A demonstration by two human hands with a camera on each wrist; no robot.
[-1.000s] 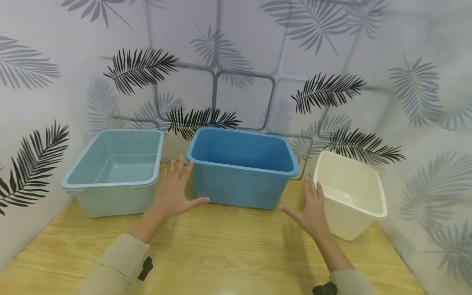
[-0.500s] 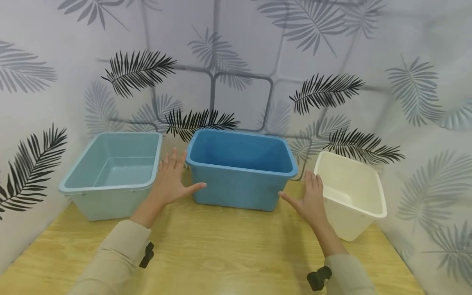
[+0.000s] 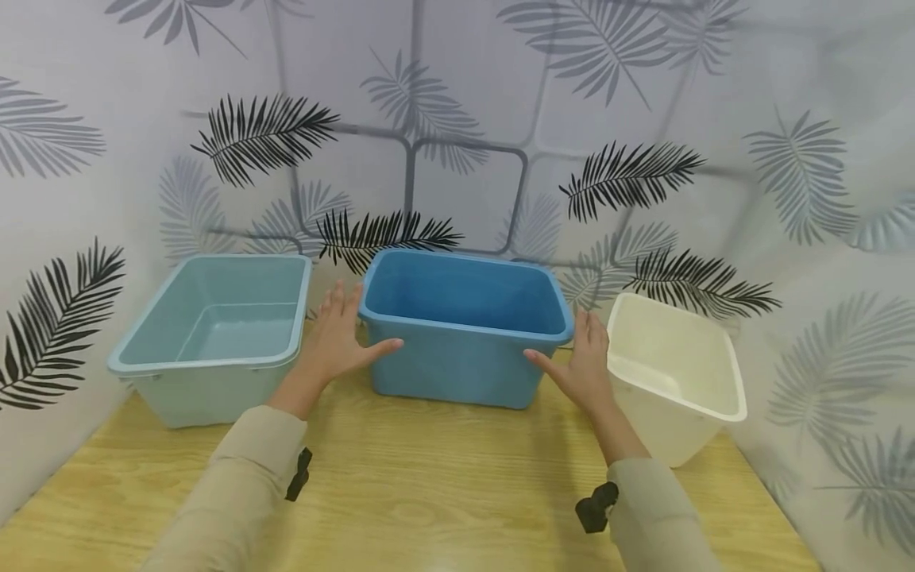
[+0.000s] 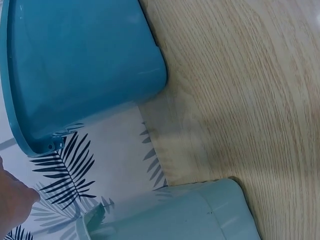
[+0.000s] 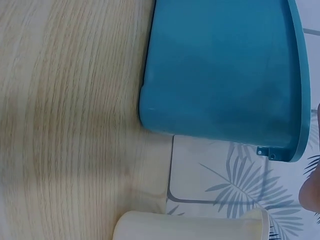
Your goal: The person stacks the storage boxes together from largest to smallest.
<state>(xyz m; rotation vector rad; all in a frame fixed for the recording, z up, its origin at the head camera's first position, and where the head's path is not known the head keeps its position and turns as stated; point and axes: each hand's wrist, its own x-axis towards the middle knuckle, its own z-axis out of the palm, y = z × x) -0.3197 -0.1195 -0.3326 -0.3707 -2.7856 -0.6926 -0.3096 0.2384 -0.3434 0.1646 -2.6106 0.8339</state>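
A deep blue plastic tub (image 3: 457, 361) stands upright in the middle, and nothing shows inside it. Near its left end is my left hand (image 3: 332, 342), fingers straight and thumb spread in front of the tub. My right hand (image 3: 582, 369) is at the opposite end, fingers extended by the rim corner, its thumb before the front wall. Whether either hand touches the tub I cannot tell. In the wrist views only a bit of the left hand (image 4: 15, 200) and of the right hand (image 5: 311, 192) shows, beside the blue tub's rim.
Left of the blue tub stands a wide pale blue-green tub (image 3: 214, 393). A cream tub (image 3: 665, 429) sits at an angle on the right, close to my right hand. All rest on a wood-grain table (image 3: 429, 492) against a leaf-patterned backdrop (image 3: 472, 199).
Both hands have moved closer to the blue tub's ends: the left forward and lately rightward, the right forward and leftward. The three tubs stay in place; the view shifts slightly.
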